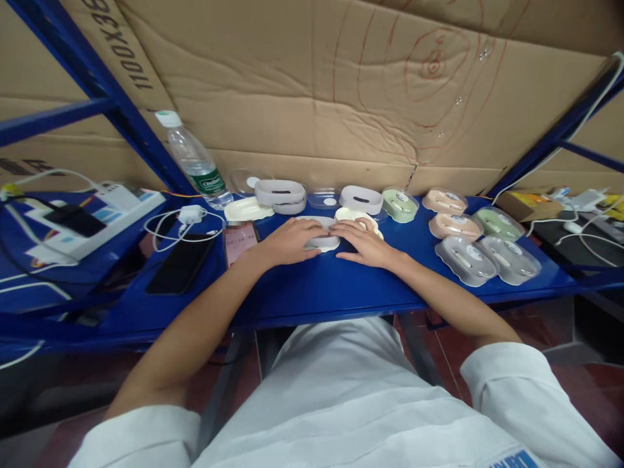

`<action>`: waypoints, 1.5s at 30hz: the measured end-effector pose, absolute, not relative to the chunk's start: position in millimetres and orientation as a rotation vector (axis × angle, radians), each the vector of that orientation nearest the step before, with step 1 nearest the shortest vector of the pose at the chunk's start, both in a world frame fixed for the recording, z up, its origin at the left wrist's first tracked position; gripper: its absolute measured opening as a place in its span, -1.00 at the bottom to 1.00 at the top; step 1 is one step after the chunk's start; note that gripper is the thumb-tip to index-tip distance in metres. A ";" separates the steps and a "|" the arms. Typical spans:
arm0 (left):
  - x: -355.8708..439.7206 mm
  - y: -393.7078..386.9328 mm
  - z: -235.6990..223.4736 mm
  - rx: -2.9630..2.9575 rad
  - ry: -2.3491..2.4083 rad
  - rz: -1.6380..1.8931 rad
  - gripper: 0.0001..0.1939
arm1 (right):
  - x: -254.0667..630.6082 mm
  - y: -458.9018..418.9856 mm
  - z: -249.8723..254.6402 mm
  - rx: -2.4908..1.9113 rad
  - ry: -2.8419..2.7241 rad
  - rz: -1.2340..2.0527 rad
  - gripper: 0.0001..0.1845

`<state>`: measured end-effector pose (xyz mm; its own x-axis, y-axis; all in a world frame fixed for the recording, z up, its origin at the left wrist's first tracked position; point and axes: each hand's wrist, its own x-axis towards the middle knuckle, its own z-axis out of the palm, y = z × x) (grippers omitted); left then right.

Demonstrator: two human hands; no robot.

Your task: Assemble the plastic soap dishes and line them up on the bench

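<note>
A light grey oval dish (322,241) lies on the blue tabletop between my hands, with a pale cream edge showing beneath it. My left hand (291,242) grips its left end, thumb at the near side and fingers over the far rim. From the other side, my right hand (364,246) spans its right end with fingertips and thumb. Just behind my right fingers is a cream oval piece (347,213), partly covered. Farther back stand grey oval dishes, one stacked pair (280,192) and a single one (361,200), near clear lids (325,197) and another cream piece (248,208).
Several clear-lidded oval boxes in peach (455,226), green (400,204) and grey (467,260) stand at the right. On the left are a water bottle (197,162), a lit phone (240,242), a black phone (179,265) and a charger with cable (191,214). Cardboard (292,84) walls the back.
</note>
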<state>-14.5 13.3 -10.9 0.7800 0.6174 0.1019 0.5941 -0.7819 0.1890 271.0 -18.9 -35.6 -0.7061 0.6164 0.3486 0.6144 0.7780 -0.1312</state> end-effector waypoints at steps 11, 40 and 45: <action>-8.7 8.6 -14.9 2.971 0.849 0.228 -0.41 | 262.0 -17.9 -41.4 -1.083 -2.631 -0.190 -0.47; -21.7 20.0 -13.9 2.615 1.295 0.224 0.05 | 196.2 111.0 18.2 -1.553 -2.522 -0.060 -0.75; -21.2 27.7 -25.5 2.541 1.281 0.357 0.21 | 221.4 91.3 21.8 -1.309 -1.895 0.528 -0.70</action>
